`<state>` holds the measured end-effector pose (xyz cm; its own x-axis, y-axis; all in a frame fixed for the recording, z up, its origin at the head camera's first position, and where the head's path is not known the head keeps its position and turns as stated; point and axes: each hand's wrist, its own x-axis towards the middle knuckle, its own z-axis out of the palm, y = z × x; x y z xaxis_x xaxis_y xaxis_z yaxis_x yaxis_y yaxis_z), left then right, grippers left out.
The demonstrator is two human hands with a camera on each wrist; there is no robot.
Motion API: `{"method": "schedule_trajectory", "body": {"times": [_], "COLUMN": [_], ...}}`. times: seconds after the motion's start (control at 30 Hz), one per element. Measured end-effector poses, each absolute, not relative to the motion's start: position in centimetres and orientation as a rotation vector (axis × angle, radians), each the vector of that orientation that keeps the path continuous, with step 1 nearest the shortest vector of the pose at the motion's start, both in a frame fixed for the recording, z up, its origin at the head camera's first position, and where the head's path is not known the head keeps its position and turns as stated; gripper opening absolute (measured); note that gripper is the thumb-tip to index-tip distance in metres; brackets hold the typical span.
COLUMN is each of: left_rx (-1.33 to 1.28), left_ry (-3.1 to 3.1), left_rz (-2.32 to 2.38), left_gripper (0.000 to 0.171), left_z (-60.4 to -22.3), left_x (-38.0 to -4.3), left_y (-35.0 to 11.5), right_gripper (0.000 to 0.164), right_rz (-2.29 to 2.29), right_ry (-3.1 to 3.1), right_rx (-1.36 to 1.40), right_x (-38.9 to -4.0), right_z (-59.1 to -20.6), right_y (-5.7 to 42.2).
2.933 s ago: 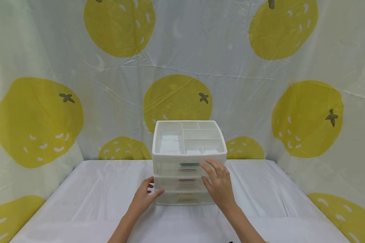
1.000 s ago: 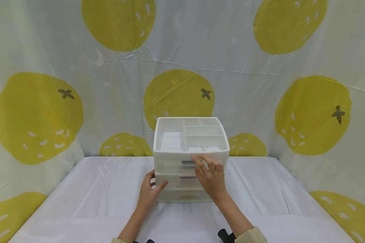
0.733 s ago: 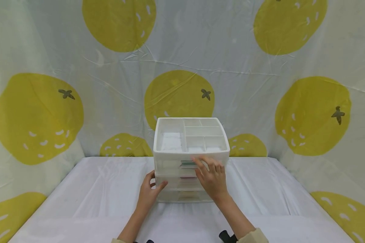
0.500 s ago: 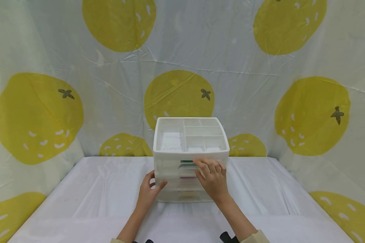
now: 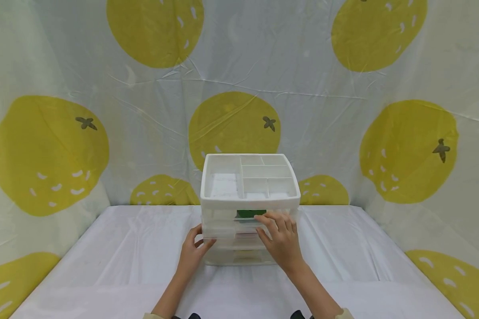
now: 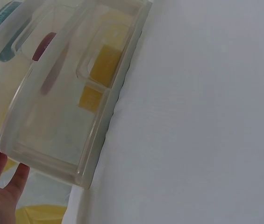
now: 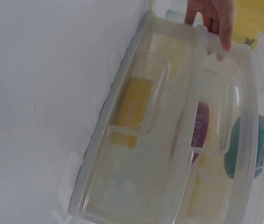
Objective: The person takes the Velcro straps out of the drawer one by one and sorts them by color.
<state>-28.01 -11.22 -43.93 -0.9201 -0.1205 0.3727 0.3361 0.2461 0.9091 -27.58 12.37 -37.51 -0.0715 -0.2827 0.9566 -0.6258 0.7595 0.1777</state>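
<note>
A white plastic drawer unit (image 5: 217, 201) stands mid-table, with an open compartment tray on top and three see-through drawers below. Its top drawer (image 5: 219, 225) sits slightly forward, and a green item (image 5: 251, 213) shows above the drawer's front edge. My right hand (image 5: 281, 237) pinches that front edge, index finger on top and thumb below. With its thumb on the front and its fingers round the side, my left hand (image 5: 191, 252) grips the unit's left side. A maroon item (image 7: 201, 123) and a yellow item (image 7: 135, 101) show through the lower drawers.
A white cloth (image 5: 143, 257) covers the table under the unit. Behind it hangs a pale curtain (image 5: 303, 110) printed with large yellow fruit. Parts of dark objects (image 5: 297, 314) show at the bottom edge, beside the wrists.
My right hand has moved left onto the top drawer's front edge and then drawn the drawer a little toward me, baring more of the green item. The left hand still holds the unit's side.
</note>
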Motion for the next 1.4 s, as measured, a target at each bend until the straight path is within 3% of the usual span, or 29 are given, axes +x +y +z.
{"method": "schedule_trajectory", "body": {"times": [0.53,1.4], "left_rx": [-0.206,-0.143], "left_ry": [-2.158,-2.191], "left_rz": [-1.737,-1.737], "left_gripper": [0.044,0.043], "left_z": [-43.9,-43.7], "left_x": [-28.1,-27.9], "left_y": [-11.7,-11.6], "right_gripper": [0.025,0.023], "right_rz": [0.353,0.338], "right_ry": [-1.631,-1.493], "right_rx": [0.772,0.817], "right_x": [-25.8,-23.3], "right_z": [-37.3,-37.1], "right_y": [12.6,13.0]}}
